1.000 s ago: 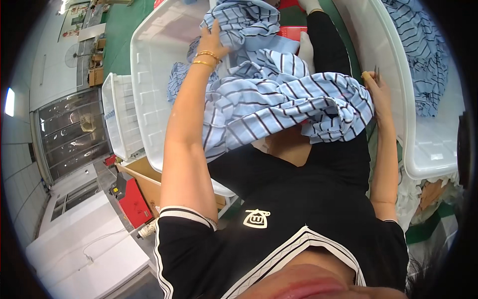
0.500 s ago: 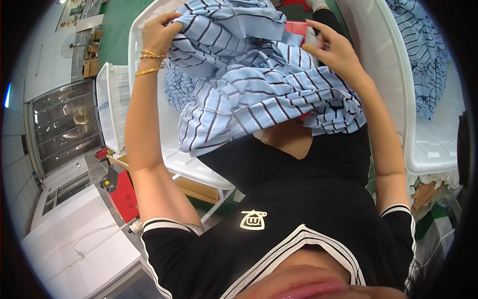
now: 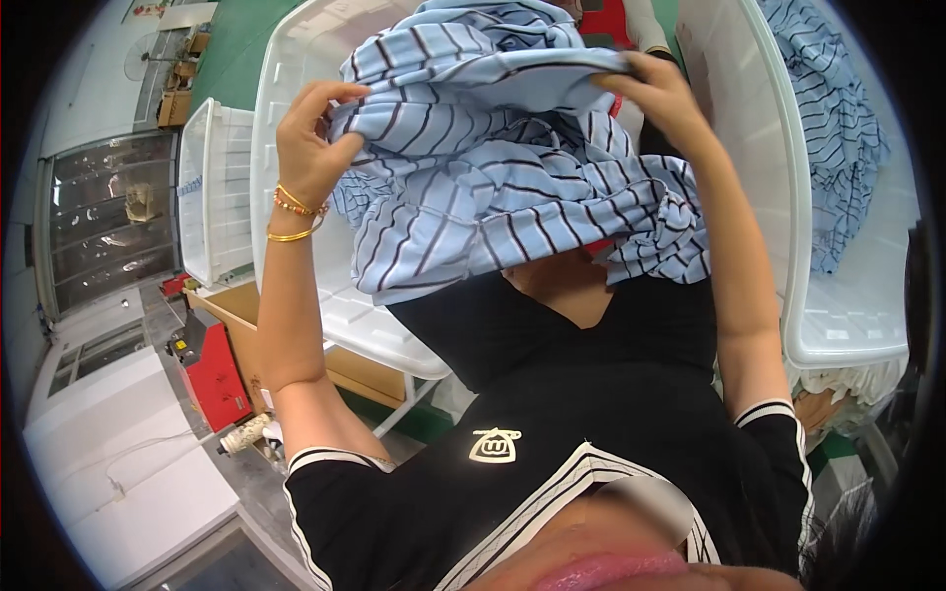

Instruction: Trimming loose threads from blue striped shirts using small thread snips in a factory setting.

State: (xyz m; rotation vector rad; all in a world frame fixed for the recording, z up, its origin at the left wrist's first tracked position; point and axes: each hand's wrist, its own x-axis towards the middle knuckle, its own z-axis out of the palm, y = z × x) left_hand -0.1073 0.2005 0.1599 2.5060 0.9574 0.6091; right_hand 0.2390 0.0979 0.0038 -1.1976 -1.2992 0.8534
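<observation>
A light blue fabric garment with dark stripes [image 3: 493, 212] lies bunched across my lap. With its fingers closed, my left hand [image 3: 320, 133] grips the cloth at its far left side. Across from it, my right hand [image 3: 662, 98] pinches the far right end of a raised fold, its fingertips slightly blurred. The fold is stretched between both hands. Under and beyond it the cloth is crumpled, so the garment's full shape is hidden.
A white plastic bin [image 3: 286, 79] stands at the left, partly behind the cloth. Another white bin [image 3: 788, 197] on the right holds more striped fabric [image 3: 838, 128]. Farther left are a white crate [image 3: 212, 197], a red machine [image 3: 212, 369] and a white table [image 3: 128, 483].
My right hand has taken hold of the cloth's far right edge and a fold is now drawn out between both hands. My left hand has moved slightly nearer me.
</observation>
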